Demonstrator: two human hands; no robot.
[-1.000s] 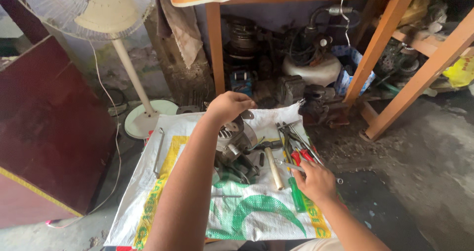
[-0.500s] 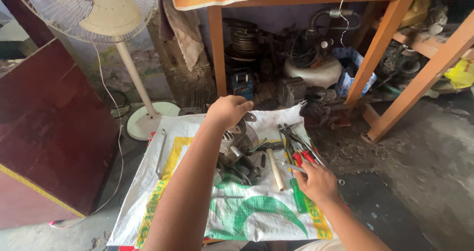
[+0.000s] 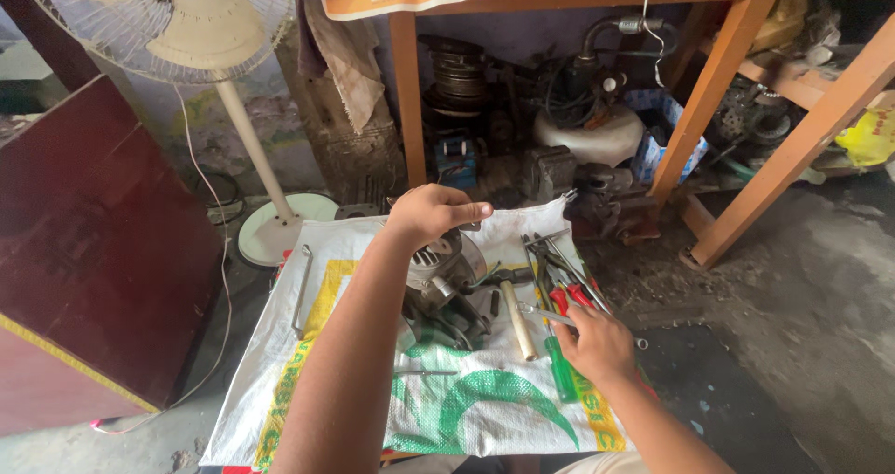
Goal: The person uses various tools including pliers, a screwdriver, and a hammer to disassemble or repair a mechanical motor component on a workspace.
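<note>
A grey metal engine part (image 3: 446, 276) sits in the middle of a white woven sack (image 3: 336, 362) with green and yellow print, spread on the floor. My left hand (image 3: 431, 213) is curled over the top of that part, fingers closed on it. My right hand (image 3: 595, 343) rests lower right on a row of hand tools, its fingers around a thin metal tool (image 3: 543, 315). A green-handled screwdriver (image 3: 559, 367), red-handled pliers (image 3: 571, 299) and a wooden-handled hammer (image 3: 516, 316) lie beside that hand.
A white pedestal fan (image 3: 198, 27) stands at the back left beside a dark red panel (image 3: 84, 250). An orange wooden table (image 3: 709, 82) spans the back, with motors, hoses and a white tank (image 3: 597, 138) stored beneath. Bare concrete floor (image 3: 802, 343) lies to the right.
My left hand has shifted slightly on top of the engine part. The right hand stays on the tools. The view has tilted down a little.
</note>
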